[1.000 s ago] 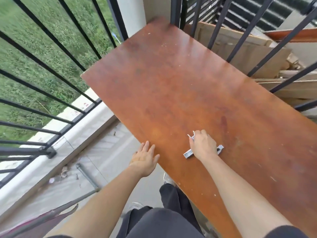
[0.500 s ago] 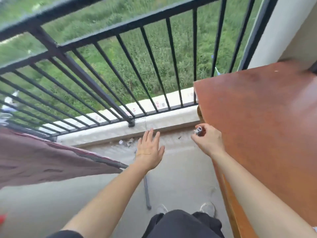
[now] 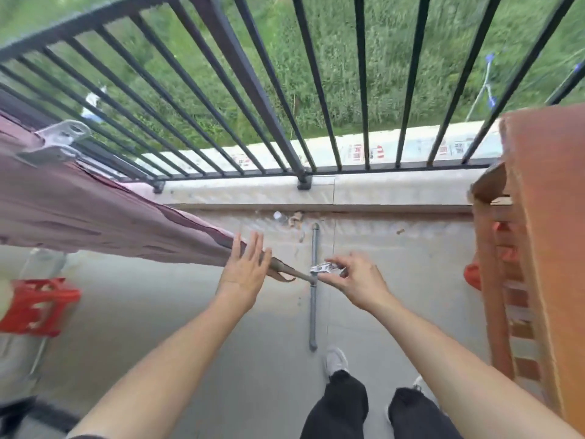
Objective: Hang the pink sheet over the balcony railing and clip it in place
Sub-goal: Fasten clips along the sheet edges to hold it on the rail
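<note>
Head view: the pink sheet (image 3: 95, 217) hangs over a bar (image 3: 300, 275) at frame left, with one metal clip (image 3: 60, 137) at upper left. At centre, my left hand (image 3: 245, 270) lies flat against the sheet edge and my right hand (image 3: 357, 280) pinches a second clip (image 3: 323, 268). Risk: if the second clip bites fabric only, the sheet slides off.

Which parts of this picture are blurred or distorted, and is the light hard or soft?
Head view: the railing bars fan outward, a wide-angle distortion. Head view: the wooden table and red stool at the edges are smeared. Head view: the clip in the right hand is slightly blurred. Head view: light is soft daylight, no hard shadows or glare.
</note>
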